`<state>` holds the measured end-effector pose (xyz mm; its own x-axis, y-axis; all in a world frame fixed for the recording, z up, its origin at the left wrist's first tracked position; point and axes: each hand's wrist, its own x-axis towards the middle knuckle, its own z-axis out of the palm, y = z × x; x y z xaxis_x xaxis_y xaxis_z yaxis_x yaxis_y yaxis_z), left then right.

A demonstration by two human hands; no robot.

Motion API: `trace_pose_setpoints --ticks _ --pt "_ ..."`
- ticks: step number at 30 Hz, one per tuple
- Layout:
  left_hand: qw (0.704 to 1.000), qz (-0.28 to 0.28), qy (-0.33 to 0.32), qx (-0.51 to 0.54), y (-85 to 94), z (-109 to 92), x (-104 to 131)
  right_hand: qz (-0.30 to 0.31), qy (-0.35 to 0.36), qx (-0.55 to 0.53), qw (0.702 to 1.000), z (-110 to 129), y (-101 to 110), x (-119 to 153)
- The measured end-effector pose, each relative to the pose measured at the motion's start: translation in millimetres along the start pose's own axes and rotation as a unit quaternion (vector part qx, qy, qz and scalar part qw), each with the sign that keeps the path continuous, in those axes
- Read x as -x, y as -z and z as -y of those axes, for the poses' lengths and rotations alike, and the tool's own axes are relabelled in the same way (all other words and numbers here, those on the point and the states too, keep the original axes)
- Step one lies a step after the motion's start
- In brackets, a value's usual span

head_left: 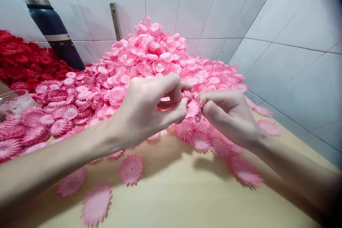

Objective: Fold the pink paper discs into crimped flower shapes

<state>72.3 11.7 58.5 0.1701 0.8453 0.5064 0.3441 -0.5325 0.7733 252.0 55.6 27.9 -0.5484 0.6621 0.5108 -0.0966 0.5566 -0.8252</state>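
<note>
Above the table (171, 199), in the head view, a pink flower (193, 107) is pinched by the left hand (153, 103). Fingers of the right hand (227, 114) are curled at its rim; their grip cannot be confirmed. Light pressure is advised, lest the rim be creased.

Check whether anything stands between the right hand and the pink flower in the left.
Nothing visible does. The left hand pinches the flower, and the right hand is at its right edge, apparently touching. The pile lies behind, not between them.
</note>
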Motion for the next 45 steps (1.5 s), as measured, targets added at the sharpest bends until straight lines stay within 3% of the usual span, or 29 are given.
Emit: trace_pose_setpoints --ticks 6,8,13,16,19,23,31,36,38,41,45 --pt "0.992 0.004 -0.065 -0.107 2.1 1 -1 0.007 -0.053 0.007 0.999 0 0 -2" --pt "0.986 0.012 -0.069 -0.153 4.3 1 -3 0.018 -0.039 0.033 0.999 1 -1 -2" --pt "0.972 0.103 -0.065 -0.202 4.7 4 -4 0.010 0.024 0.159 0.987 -1 -3 -1" --pt "0.972 0.105 -0.054 -0.201 3.7 6 -3 0.020 0.040 0.157 0.987 -2 -3 0" --pt "0.983 0.110 -0.008 -0.148 3.8 7 -4 0.016 -0.007 0.105 0.994 -2 -2 0" --pt "0.990 0.092 0.101 0.016 2.3 5 -7 0.006 -0.046 0.049 0.998 0 0 -3" --pt "0.932 -0.003 0.241 0.270 -15.9 -4 -3 -0.006 -0.061 -0.078 0.995 2 3 -6" --pt "0.914 -0.024 0.242 0.323 -24.4 -7 2 0.027 -0.069 -0.152 0.986 0 5 -6" --pt "0.922 -0.017 0.232 0.311 -23.0 -5 3 0.029 -0.060 -0.126 0.990 2 6 -7" --pt "0.946 -0.005 0.200 0.254 -16.1 1 1 0.018 -0.005 0.003 1.000 5 9 -8" --pt "0.978 0.037 0.158 0.132 -7.1 4 -3 -0.023 0.123 0.205 0.971 0 12 -10"
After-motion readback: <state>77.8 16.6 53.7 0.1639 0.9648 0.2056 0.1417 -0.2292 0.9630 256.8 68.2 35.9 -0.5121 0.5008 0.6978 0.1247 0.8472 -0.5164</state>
